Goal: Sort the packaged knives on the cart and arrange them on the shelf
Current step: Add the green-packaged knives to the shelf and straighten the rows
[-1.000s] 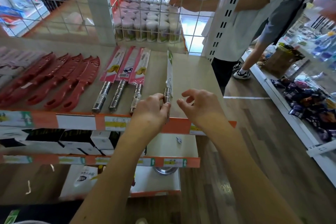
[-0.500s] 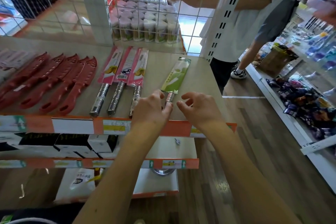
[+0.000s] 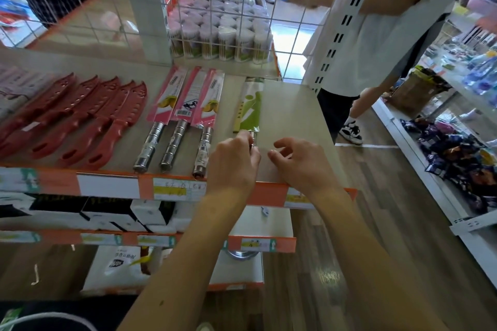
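Beige shop shelf (image 3: pixel 293 115) carries a row of red sheathed knives (image 3: pixel 80 115), three pink-packaged knives (image 3: pixel 188 99) and, just right of them, the green-packaged knife (image 3: pixel 250 107) lying flat. Our left hand (image 3: pixel 234 164) pinches its metal handle; our right hand (image 3: pixel 301 166) hovers beside, fingers loosely curled, holding nothing.

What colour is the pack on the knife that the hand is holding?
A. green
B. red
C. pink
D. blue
A: the left hand pinches the handle of the knife, whose pack is green. It lies to the right of the pink packs.
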{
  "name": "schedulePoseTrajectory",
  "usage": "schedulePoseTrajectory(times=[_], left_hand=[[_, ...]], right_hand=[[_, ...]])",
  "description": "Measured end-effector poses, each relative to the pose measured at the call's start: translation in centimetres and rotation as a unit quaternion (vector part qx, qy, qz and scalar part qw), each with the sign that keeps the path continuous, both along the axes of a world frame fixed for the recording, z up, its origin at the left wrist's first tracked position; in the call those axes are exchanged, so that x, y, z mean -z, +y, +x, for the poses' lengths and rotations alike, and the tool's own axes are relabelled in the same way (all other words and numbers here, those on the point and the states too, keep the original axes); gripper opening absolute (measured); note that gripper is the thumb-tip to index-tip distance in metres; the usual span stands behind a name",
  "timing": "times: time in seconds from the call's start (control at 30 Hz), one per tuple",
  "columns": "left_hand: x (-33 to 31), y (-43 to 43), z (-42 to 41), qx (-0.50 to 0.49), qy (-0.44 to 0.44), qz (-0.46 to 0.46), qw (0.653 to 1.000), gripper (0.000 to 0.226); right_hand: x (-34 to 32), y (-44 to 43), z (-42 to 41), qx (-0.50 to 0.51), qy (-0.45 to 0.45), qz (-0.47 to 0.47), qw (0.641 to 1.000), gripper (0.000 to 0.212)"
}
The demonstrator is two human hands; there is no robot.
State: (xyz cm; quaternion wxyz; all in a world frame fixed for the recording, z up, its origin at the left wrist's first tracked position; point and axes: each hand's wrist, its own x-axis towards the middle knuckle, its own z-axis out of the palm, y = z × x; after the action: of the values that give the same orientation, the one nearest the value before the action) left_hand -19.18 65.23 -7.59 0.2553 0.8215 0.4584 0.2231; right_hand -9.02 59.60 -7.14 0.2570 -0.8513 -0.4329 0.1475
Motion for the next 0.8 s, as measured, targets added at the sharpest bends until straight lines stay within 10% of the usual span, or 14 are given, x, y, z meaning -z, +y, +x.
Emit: schedulePoseTrajectory(times=[0.8], left_hand=[[-0.8,-4.2,-6.8,-0.078,0.120,0.072,0.987,0.050]], right_hand=[[-0.8,-3.2,-3.6,-0.099,-0.036,-0.020,0.994,0.043]])
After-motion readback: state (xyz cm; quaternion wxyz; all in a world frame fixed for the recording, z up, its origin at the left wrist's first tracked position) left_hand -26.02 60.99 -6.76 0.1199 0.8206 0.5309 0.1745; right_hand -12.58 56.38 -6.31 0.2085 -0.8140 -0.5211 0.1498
